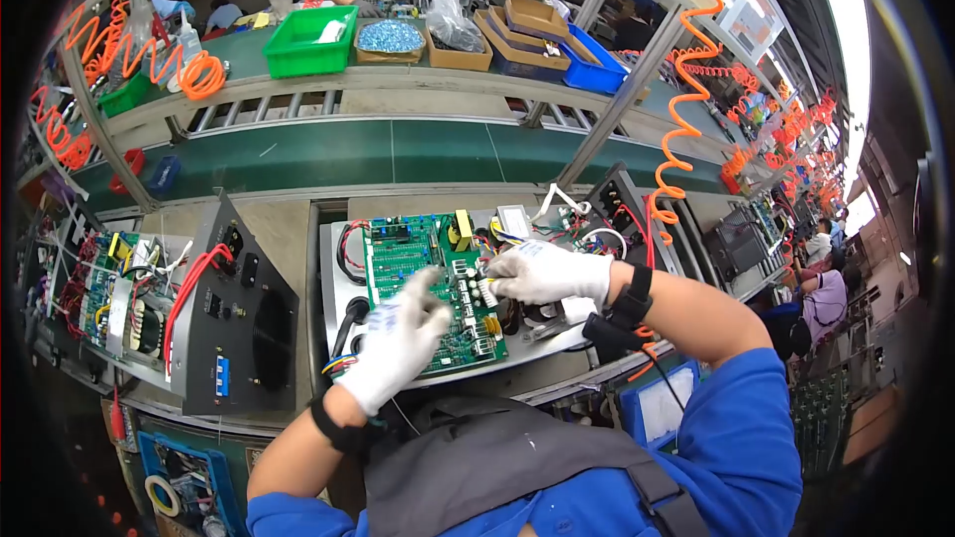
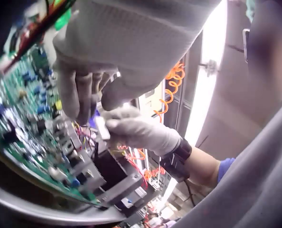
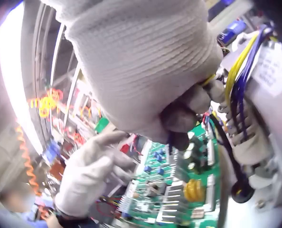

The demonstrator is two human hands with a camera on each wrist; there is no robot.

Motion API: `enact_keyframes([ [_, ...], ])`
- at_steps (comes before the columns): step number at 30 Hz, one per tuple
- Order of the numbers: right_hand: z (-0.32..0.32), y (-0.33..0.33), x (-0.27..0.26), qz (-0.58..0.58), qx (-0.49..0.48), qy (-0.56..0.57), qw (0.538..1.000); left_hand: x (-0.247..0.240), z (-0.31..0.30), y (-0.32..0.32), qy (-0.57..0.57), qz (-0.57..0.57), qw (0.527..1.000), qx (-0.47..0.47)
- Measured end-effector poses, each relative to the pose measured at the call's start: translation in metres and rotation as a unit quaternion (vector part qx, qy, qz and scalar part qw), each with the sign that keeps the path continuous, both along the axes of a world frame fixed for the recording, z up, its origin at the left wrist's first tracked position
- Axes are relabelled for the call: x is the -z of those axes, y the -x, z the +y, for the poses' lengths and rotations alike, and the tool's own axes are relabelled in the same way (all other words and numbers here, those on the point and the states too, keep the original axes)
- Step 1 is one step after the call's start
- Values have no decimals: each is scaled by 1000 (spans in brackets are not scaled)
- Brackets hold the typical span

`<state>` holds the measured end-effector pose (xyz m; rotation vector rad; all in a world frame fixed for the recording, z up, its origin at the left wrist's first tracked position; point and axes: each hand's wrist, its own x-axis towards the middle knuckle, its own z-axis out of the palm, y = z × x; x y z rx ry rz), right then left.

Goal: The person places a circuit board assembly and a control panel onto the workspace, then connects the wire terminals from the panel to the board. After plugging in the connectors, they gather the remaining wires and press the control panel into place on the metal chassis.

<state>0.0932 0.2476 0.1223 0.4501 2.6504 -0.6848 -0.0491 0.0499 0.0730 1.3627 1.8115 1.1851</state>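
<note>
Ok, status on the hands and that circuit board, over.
Left hand open, over green circuit board. Right hand pinches white connector above the board. Yellow and blue wires close beside that grip.

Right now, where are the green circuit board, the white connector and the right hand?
green circuit board (image 1: 403, 257): head view, bare upper part of the board.
white connector (image 2: 101, 127): left wrist view, middle of its white body.
right hand (image 1: 547, 273): head view, back of the glove.
</note>
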Motion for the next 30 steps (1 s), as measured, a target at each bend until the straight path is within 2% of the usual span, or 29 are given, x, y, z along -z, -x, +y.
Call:
enact_keyframes([
  [2,0,4,5,-43,-39,-72,996,18,-17,19,-132,35,989,-64],
  [3,-1,8,8,-48,-30,-69,996,17,-24,24,-99,13,992,-81],
  [4,-5,12,13,-46,-39,-117,991,15,-32,28,-64,-9,993,-96],
  [5,-6,15,16,-45,-50,-166,984,20,-37,32,-31,34,996,-81],
  [6,-2,16,26,-34,-54,-181,981,30,-40,37,-28,29,997,-72],
  [8,1,20,33,-53,-56,-208,975,49,-42,45,-119,262,957,-27],
  [10,4,22,36,-73,-45,-208,974,56,-46,48,-121,241,963,-21],
  [12,6,22,36,-92,-36,-212,972,57,-48,52,-41,239,970,-32],
  [14,9,20,36,-58,-47,-209,975,67,-47,57,-4,269,963,-3],
  [20,5,19,31,-91,-34,-210,973,73,-43,63,-40,248,968,20],
  [23,-5,29,17,-143,29,-197,969,79,-37,67,2,218,974,54],
  [25,-2,31,21,-179,30,-201,963,87,-33,69,-79,244,966,36],
  [27,2,28,27,-215,29,-202,955,89,-29,68,-86,232,968,40],
  [30,9,16,45,-190,46,-196,961,95,-25,70,-79,215,972,48],
])
